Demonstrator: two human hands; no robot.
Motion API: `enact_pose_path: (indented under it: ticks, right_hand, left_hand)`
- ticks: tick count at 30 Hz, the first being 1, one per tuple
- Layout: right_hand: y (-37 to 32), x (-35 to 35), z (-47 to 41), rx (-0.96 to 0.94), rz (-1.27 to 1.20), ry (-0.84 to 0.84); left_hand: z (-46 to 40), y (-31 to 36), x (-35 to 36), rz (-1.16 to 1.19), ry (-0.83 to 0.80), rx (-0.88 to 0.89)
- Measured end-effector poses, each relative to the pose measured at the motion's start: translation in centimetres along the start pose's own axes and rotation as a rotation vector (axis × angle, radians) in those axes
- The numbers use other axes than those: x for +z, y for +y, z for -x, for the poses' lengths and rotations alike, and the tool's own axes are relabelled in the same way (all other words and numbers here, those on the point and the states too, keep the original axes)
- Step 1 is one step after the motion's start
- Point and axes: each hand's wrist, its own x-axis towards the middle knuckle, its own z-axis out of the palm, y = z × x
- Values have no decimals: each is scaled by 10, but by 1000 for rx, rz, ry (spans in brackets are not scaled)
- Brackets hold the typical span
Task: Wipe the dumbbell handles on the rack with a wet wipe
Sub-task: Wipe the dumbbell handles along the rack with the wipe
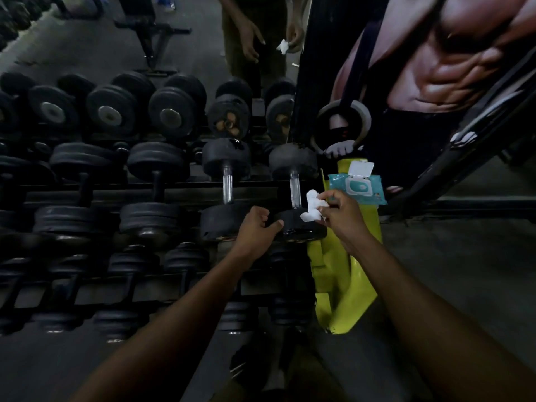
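A crumpled wet wipe (312, 206) is pinched in the right hand (340, 216) at centre frame, just beside the chrome handle (295, 190) of the rightmost dumbbell on the rack (174, 190). The left hand (256, 232) is loosely curled with nothing held in it, its thumb reaching toward that dumbbell's near weight (300, 226). The handle could be only partly cleaned if the bunched wipe is not wrapped round it, and the dumbbell might roll if left unsteadied. A neighbouring handle (227, 188) stands close on the left; an open wipe pack (358, 184) rests on the yellow frame (342, 274) at right.
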Motion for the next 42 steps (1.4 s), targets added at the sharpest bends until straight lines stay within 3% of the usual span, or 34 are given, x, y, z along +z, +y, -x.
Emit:
enact_pose_path:
  ticks: [8,16,19,23,29,33,35,37,38,40,42]
  right_hand:
    - [4,-10,-76,-82,163,-134]
    - [17,-7,-154,-239,410,-498]
    - [24,0,-174,-366,544,-573]
    - [30,10,-189,-556,729,-699]
    - [56,13,-196,-644,1012,-996]
    - [56,11,-211,-909,1240,-924]
    - [54,8,-218,-872,1223,-776]
    - [58,10,-221,-841,1151,-735]
    - [59,13,-222,-827,1120,-753]
    - [62,17,-217,-755,1097,-955]
    - [61,15,-215,-858,1153,-1090]
  left_hand:
    - [-31,13,38,-125,-6,-44]
    - [-55,7,88,-211,114,-251]
    - [-53,8,105,-233,54,-303]
    - [-57,1,122,-283,64,-310]
    - [-60,-9,135,-319,164,-285]
    - [-60,-12,138,-316,166,-278]
    - [-61,-13,137,-320,162,-286]
    - [-62,-14,138,-317,159,-286]
    - [-62,-14,139,-314,162,-285]
    - [-61,-16,141,-305,165,-283]
    - [-61,-16,141,-296,162,-284]
